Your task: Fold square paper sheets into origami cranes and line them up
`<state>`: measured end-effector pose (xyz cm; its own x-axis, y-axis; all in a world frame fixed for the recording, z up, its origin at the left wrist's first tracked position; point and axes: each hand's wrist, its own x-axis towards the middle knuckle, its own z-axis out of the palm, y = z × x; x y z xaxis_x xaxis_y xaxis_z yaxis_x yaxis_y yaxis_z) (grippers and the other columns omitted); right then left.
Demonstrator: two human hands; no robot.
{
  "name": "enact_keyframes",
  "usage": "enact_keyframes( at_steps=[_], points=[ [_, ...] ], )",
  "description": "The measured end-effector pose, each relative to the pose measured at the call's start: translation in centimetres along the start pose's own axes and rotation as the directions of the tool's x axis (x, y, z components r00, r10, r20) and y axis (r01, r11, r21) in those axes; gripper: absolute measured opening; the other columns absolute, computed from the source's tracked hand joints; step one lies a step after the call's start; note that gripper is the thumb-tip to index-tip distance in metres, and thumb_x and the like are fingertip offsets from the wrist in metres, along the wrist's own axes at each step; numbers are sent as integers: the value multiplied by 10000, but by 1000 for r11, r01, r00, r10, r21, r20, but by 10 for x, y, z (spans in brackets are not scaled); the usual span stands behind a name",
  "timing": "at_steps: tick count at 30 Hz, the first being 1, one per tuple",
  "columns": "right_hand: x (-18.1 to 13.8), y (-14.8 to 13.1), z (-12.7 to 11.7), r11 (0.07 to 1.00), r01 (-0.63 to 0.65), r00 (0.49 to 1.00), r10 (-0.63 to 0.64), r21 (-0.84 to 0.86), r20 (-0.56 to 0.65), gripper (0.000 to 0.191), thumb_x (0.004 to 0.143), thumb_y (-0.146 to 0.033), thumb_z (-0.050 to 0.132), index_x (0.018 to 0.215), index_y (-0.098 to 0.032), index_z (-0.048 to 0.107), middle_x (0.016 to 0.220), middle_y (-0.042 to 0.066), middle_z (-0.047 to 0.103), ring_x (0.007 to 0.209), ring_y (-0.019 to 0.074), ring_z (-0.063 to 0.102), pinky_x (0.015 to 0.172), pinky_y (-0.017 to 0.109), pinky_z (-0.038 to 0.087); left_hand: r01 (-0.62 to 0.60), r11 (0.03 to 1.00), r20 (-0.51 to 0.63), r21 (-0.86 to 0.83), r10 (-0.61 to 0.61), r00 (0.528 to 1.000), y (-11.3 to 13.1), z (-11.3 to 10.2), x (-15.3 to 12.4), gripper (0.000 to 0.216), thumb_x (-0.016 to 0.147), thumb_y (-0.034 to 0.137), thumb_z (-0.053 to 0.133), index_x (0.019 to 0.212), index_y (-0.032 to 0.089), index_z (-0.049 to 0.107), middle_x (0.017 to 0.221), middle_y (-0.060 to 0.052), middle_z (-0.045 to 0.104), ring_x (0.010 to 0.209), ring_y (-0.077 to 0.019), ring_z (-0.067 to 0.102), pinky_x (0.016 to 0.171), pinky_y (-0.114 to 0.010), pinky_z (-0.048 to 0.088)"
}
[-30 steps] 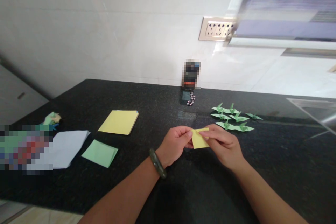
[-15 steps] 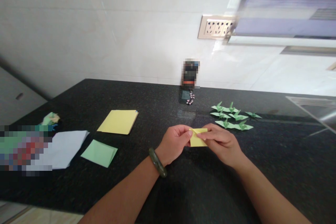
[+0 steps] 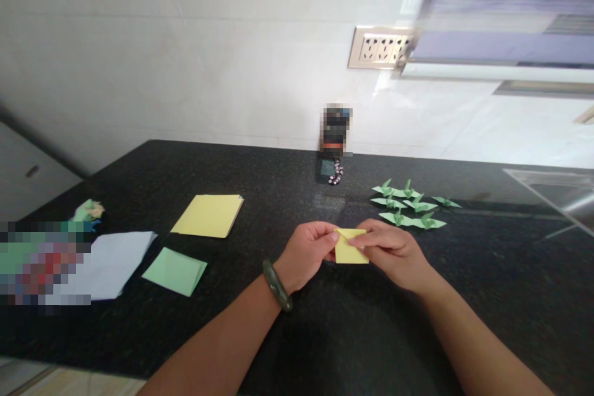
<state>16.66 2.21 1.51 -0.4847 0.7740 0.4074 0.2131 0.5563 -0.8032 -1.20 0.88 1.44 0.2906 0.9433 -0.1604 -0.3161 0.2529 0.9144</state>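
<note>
Between my two hands is a small folded square of yellow paper (image 3: 351, 252), raised a little over the dark countertop. My left hand (image 3: 310, 255) pinches its left edge, thumb on the front. From the other side, my right hand (image 3: 394, 255) grips the right edge, with fingers lying across the upper part of the square. A slanting fold shows near its top. Fingers behind the paper are mostly hidden. A green stone bangle (image 3: 277, 286) circles my left wrist.
Several green paper cranes (image 3: 400, 218) stand beyond my right hand. Leftward lie a yellow paper stack (image 3: 208, 215), folded green paper (image 3: 175, 271) and white sheets (image 3: 118, 263). A blurred-out dark object (image 3: 335, 130) leans on the wall near a sink edge (image 3: 547, 201) farther right.
The yellow square has tilted slightly, so more of its front face shows and its lower edge sits lower. Both hands keep their hold with barely any shift.
</note>
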Motion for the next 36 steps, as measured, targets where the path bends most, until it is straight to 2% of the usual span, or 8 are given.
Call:
enact_keyframes(
  at_steps=[8,21,24,27,32,36],
  points=[
    [1,-4,1,1000,4,1000,-4,3,9,225,788,-145,516,864,-222,713,742,38,570,563,90,521,472,203,388,64,997,26,-50,-63,998,-2,0,1,242,658,304,650,779,94,661,631,-52,641,579,-140,598,601,-276,466],
    [1,-5,0,998,37,998,-35,-43,46,255,776,-113,499,868,-223,710,725,32,554,567,92,510,474,203,381,121,981,37,-150,-117,992,-2,0,2,204,655,271,612,745,91,643,592,-58,633,535,-138,588,558,-266,454],
    [0,-5,0,998,38,998,-36,-49,47,258,777,-118,499,879,-226,709,726,30,555,575,93,514,480,203,382,117,978,63,-171,-108,992,-1,0,2,224,667,303,597,718,88,640,599,-65,632,534,-139,585,550,-263,450],
    [0,-5,0,998,40,998,-38,-51,49,266,777,-112,496,893,-225,706,739,31,555,580,92,518,485,204,385,99,987,76,-123,-90,993,-2,0,1,278,694,367,606,705,91,634,609,-64,631,554,-138,589,569,-265,450],
    [0,-5,1,995,58,995,-51,-79,81,304,764,-73,492,917,-235,698,751,28,555,605,96,525,511,210,395,79,995,-35,-56,-81,996,-9,3,2,292,639,380,686,694,100,625,618,-39,625,558,-121,576,565,-255,453],
    [0,-3,1,990,82,992,-71,-114,101,317,758,-64,492,933,-237,692,761,28,556,623,102,532,527,213,404,82,995,-73,-53,-86,994,-13,4,3,281,641,373,686,684,103,620,605,-34,621,560,-124,577,570,-263,461]
  ],
)
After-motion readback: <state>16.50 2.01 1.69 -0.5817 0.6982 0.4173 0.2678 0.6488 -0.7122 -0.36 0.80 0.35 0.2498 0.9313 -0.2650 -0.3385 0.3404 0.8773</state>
